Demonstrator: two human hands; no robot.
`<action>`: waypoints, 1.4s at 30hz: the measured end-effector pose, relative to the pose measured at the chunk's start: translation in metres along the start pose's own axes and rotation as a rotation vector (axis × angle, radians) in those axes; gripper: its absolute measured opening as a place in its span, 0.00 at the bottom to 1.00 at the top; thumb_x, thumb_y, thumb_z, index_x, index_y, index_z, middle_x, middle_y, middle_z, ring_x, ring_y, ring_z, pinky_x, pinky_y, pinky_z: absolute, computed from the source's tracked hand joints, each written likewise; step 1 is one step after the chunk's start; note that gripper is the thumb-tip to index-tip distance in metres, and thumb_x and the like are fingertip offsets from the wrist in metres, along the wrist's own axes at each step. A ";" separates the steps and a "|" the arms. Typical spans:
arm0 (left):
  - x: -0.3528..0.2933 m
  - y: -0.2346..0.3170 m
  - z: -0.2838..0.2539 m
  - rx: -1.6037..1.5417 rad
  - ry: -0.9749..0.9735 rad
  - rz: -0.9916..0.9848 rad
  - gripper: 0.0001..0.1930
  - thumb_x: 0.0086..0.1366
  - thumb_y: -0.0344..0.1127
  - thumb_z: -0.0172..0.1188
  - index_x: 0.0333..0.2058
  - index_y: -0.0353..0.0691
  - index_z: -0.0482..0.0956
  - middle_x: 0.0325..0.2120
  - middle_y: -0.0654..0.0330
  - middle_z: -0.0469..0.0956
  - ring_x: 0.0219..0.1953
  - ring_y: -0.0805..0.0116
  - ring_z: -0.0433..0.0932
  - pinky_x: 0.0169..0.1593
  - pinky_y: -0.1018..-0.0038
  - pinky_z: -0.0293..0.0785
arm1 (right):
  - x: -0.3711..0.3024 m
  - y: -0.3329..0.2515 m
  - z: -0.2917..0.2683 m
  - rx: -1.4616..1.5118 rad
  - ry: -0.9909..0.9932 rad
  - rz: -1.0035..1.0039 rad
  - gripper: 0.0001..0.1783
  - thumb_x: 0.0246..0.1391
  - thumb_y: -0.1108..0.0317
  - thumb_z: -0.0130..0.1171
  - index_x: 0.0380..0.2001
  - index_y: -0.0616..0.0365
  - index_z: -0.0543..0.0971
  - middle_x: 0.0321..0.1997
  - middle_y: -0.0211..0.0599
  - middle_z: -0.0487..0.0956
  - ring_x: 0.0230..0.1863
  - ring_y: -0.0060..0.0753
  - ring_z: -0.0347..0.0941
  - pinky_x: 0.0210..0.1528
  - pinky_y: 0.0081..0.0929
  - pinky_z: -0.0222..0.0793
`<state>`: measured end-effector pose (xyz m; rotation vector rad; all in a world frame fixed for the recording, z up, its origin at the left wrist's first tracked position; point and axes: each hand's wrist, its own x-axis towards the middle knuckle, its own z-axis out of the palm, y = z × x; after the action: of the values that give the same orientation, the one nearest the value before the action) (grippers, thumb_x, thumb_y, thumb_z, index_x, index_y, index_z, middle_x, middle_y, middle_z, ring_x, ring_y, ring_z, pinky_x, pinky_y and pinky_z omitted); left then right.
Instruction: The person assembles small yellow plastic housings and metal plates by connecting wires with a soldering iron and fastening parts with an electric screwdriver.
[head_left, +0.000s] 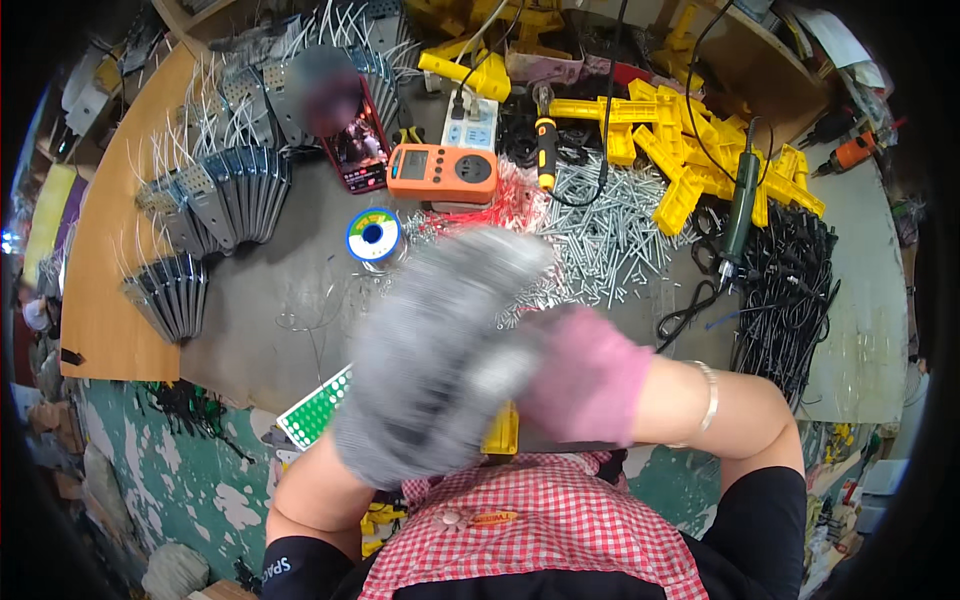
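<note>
My left hand [425,350], in a grey glove, is smeared by motion over the near middle of the bench. Close against it is my right hand [585,375], in a pink glove and blurred too. The fingers of both cannot be made out, nor whether anything is between them. Below the hands, at the bench's front edge, part of a yellow plastic piece [501,430] shows. A green board with rows of pale round spots [318,408] sticks out from behind my left hand. Just beyond the hands lies a heap of silver screws [610,235], with thin red-and-white wires [515,200] beside it.
An orange meter [442,173], a solder wire spool [374,238] and a phone [357,150] stand beyond my left hand. Metal brackets with white wires [215,200] line the left. Yellow plastic parts [680,140], a green-handled soldering iron [743,205] and black cables [785,300] lie right.
</note>
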<state>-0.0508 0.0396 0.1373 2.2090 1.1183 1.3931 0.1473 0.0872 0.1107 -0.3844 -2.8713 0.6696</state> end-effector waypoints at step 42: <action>-0.084 -0.016 0.115 0.485 -0.547 -0.504 0.19 0.65 0.31 0.57 0.55 0.43 0.77 0.40 0.52 0.81 0.34 0.50 0.83 0.36 0.61 0.80 | -0.120 0.039 0.049 -0.196 -0.013 0.617 0.09 0.55 0.64 0.60 0.38 0.47 0.85 0.35 0.30 0.80 0.46 0.41 0.74 0.54 0.40 0.66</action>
<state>0.0216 0.0046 0.0190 2.1605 1.7360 0.3025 0.2595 0.0670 0.0371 -1.3273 -2.8253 0.4613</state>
